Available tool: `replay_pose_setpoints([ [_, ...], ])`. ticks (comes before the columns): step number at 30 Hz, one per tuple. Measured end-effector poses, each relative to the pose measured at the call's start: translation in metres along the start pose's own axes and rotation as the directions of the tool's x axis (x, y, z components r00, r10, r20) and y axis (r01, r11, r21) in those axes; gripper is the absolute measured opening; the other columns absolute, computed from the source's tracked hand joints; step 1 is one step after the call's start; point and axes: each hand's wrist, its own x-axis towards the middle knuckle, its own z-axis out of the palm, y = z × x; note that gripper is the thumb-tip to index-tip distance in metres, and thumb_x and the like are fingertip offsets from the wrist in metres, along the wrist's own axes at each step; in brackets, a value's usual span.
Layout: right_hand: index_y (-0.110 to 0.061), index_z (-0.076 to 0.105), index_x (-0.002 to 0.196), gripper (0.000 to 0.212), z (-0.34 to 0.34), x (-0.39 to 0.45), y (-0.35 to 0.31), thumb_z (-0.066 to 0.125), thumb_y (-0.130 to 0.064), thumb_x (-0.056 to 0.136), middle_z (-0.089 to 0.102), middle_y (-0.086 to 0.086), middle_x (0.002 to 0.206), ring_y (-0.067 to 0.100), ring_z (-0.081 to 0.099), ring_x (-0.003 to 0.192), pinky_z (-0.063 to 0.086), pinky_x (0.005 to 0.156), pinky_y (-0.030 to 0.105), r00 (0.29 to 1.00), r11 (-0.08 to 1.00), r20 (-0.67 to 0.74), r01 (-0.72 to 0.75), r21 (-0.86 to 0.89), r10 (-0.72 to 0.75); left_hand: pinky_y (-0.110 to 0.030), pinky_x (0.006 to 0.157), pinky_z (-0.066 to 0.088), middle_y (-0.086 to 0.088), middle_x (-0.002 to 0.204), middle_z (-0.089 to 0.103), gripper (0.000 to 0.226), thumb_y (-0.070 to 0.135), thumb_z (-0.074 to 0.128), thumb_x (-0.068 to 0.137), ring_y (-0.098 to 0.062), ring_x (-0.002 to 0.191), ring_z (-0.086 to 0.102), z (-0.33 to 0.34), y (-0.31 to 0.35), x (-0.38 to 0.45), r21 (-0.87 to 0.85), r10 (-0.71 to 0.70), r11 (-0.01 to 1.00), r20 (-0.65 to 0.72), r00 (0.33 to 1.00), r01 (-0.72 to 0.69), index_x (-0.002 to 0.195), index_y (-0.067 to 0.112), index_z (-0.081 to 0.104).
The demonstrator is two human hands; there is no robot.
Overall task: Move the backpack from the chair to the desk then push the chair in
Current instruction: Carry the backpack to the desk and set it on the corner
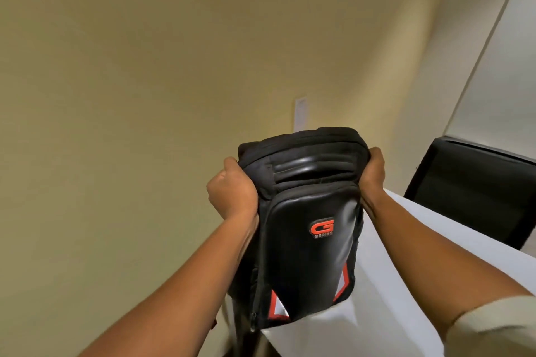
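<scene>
Both hands grip the black backpack [301, 220] by its upper sides: left hand [232, 188] clenched on the left edge, right hand [372, 174] wrapped on the right edge, forearms stretched forward. The pack is upright with its glossy front panel facing the camera, a red "G Series" logo at mid-panel and red-and-white reflective triangles at the bottom corners. Its lower end overlaps the left edge of the white desk [406, 269]; cannot tell if it rests on the top or hangs just above. The desk surface is plain white and runs from near right to far right. A black chair [475, 194] stands beyond the desk's far edge, at right. Beige wall [145, 66] fills the left and centre, with a small white wall plate [300, 114] just above the pack. A pale panel [499, 81] covers the far right of the room.
</scene>
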Motion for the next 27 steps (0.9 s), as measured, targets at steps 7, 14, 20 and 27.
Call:
replay_pose_setpoints([
  [7, -0.021, 0.041, 0.062, 0.022, 0.014, 0.089, 0.027, 0.044, -0.037, 0.078, 0.046, 0.0, 0.057, 0.018, 0.043, 0.059, 0.04, 0.056, 0.03, 0.975, 0.987, 0.157, -0.157, -0.007, 0.157, -0.031, 0.046, 0.027, -0.002, 0.057, 0.038, 0.025, 0.022, 0.05, 0.082, -0.012, 0.05, 0.032, 0.066, -0.049, 0.012, -0.041, -0.061, 0.998, -0.132, 0.989, 0.056, 0.06, 0.012, 0.045],
  [14, -0.019, 0.053, 0.058, 0.035, 0.028, 0.141, 0.051, 0.035, -0.032, 0.086, 0.053, 0.004, 0.056, 0.017, 0.054, 0.051, 0.047, 0.051, 0.023, 0.895, 0.965, 0.379, -0.263, 0.02, 0.236, -0.025, 0.039, 0.025, -0.001, 0.057, 0.037, 0.022, 0.015, 0.05, 0.082, -0.01, 0.048, 0.032, 0.102, -0.093, 0.039, -0.126, -0.126, 0.987, -0.175, 0.977, 0.104, 0.061, 0.013, 0.048],
  [20, -0.027, 0.057, 0.045, 0.049, 0.031, 0.18, 0.076, 0.034, -0.032, 0.088, 0.055, -0.003, 0.052, 0.01, 0.055, 0.05, 0.043, 0.053, 0.026, 0.871, 0.967, 0.425, -0.246, -0.06, 0.248, -0.02, 0.04, 0.033, 0.009, 0.047, 0.041, 0.043, 0.014, 0.05, 0.079, -0.008, 0.046, 0.04, 0.11, -0.143, 0.061, -0.292, -0.209, 0.941, -0.116, 0.971, 0.168, 0.038, 0.025, 0.042],
  [27, -0.025, 0.061, 0.056, 0.047, 0.023, 0.21, 0.102, 0.032, -0.031, 0.092, 0.06, -0.003, 0.054, 0.008, 0.058, 0.051, 0.049, 0.051, 0.022, 0.877, 0.973, 0.425, -0.182, -0.142, 0.226, -0.015, 0.037, 0.036, 0.012, 0.041, 0.048, 0.052, 0.015, 0.051, 0.088, -0.001, 0.039, 0.045, 0.126, -0.159, 0.067, -0.308, -0.222, 0.933, -0.093, 0.971, 0.185, 0.037, 0.024, 0.05],
])
